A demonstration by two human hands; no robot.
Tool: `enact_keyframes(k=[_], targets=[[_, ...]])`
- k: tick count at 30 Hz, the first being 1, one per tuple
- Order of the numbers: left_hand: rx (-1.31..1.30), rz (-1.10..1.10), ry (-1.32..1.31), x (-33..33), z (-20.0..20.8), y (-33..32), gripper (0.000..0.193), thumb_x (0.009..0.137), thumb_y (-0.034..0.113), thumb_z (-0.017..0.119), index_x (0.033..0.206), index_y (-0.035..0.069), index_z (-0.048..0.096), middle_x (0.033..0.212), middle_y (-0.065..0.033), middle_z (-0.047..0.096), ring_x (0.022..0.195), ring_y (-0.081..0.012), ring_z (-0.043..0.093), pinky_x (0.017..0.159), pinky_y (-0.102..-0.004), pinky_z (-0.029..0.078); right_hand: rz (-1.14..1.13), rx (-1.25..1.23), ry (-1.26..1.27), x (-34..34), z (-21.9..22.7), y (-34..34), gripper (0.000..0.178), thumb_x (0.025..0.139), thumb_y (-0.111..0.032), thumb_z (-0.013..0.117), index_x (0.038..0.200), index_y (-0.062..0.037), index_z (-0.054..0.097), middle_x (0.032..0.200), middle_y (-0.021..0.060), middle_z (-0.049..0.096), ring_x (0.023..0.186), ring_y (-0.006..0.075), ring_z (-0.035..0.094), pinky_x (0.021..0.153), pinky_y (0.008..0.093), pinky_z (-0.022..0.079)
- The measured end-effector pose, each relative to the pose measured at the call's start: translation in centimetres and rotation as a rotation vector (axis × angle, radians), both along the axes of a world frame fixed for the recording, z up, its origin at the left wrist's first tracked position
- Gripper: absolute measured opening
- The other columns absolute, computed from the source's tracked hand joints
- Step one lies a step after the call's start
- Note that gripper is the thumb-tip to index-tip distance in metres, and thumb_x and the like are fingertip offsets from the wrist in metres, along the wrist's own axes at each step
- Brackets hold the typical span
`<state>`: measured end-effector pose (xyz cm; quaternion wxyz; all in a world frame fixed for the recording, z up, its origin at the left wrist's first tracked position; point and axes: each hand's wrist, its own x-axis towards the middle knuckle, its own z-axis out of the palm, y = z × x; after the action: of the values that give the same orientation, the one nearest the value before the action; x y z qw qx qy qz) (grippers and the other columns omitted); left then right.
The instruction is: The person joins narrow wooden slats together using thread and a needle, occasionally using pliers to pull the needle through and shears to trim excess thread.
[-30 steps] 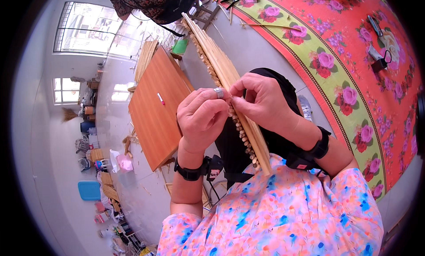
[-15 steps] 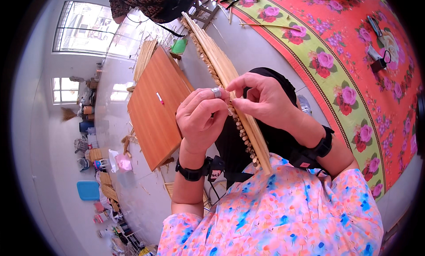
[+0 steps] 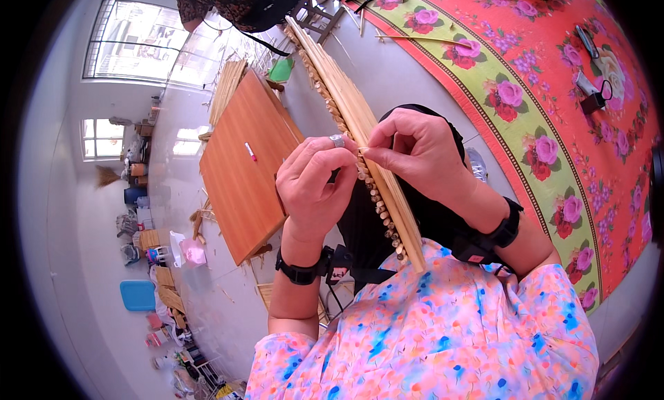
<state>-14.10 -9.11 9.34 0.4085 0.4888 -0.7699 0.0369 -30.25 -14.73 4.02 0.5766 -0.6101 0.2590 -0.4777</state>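
A long mat-like bundle of pale straw-coloured stalks (image 3: pixel 394 192) lies across my lap, running from my shirt to the far end of the room. Along its left edge goes a row of bound, cut stalk ends (image 3: pixel 379 207). My left hand (image 3: pixel 312 178), a ring on one finger, is closed with its fingertips at that edge; whatever they grip is too small to make out. Opposite it, my right hand (image 3: pixel 423 154) reaches over the stalks, thumb and forefinger pinched on a short pale strand (image 3: pixel 363 149). The fingertips of both hands nearly meet.
Left of me stands a low brown wooden table (image 3: pixel 242 171) with a marker (image 3: pixel 250 151) on it. A flowered red and green cloth (image 3: pixel 526 102) covers the floor at right. Another person (image 3: pixel 238 5) sits at the far end. Household goods line the left wall.
My right thumb and forefinger have closed together into a pinch at the bundle's edge, where they were spread apart before. My left hand has hardly moved.
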Motion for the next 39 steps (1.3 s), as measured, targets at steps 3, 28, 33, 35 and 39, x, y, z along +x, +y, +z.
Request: enact_keyframes(k=[3,28,33,35,39], targets=[[0.008,0.019,0.018,-0.2,0.0,0.0,0.022,0.068,-0.01,0.073,0.08,0.006,0.062,0.075,-0.0065,0.063,0.065,-0.0198,0.063,0.056,-0.0273,0.05,-0.008,-0.012,0.04,-0.4,0.3,-0.3,0.011,0.079,-0.01,0.074,0.082,-0.0025,0.066,0.073,0.0024,0.061,0.052,0.006,0.05,0.047,0.0225,0.04],[0.199,0.07,0.107,0.5,1.4,2.3,0.019,0.073,-0.01,0.073,0.087,0.003,0.069,0.079,-0.0063,0.064,0.068,-0.0126,0.062,0.056,-0.0233,0.049,-0.015,-0.111,0.336,-1.8,-2.9,-1.1,0.012,0.085,-0.012,0.067,0.087,-0.0007,0.061,0.078,0.0095,0.06,0.067,0.0189,0.061,0.062,0.0314,0.047],[0.388,0.034,0.337,0.2,1.5,2.1,0.014,0.077,-0.007,0.072,0.085,0.001,0.065,0.086,-0.0097,0.068,0.071,-0.0114,0.061,0.059,-0.0217,0.048,0.324,0.379,-0.241,-1.2,-1.6,-1.1,0.017,0.096,-0.018,0.057,0.097,-0.0015,0.054,0.086,0.0061,0.063,0.063,0.0114,0.062,0.055,0.0236,0.046],[0.505,0.009,0.452,0.0,1.5,1.8,0.011,0.081,-0.006,0.07,0.086,0.0,0.062,0.09,-0.0119,0.068,0.073,-0.012,0.061,0.06,-0.0199,0.047,0.387,0.438,-0.342,-0.9,-1.1,-1.2,0.017,0.099,-0.02,0.053,0.099,-0.0033,0.051,0.087,0.0049,0.063,0.061,0.0086,0.061,0.053,0.0195,0.043],[0.523,-0.051,0.839,-0.4,0.6,1.1,0.008,0.086,-0.001,0.068,0.086,0.0,0.06,0.084,-0.011,0.067,0.071,-0.0109,0.061,0.06,-0.0195,0.048,0.463,0.571,-0.415,-0.4,-0.2,-1.4,0.014,0.101,-0.021,0.05,0.099,-0.0069,0.047,0.087,0.0037,0.062,0.058,0.0068,0.058,0.051,0.016,0.04]])
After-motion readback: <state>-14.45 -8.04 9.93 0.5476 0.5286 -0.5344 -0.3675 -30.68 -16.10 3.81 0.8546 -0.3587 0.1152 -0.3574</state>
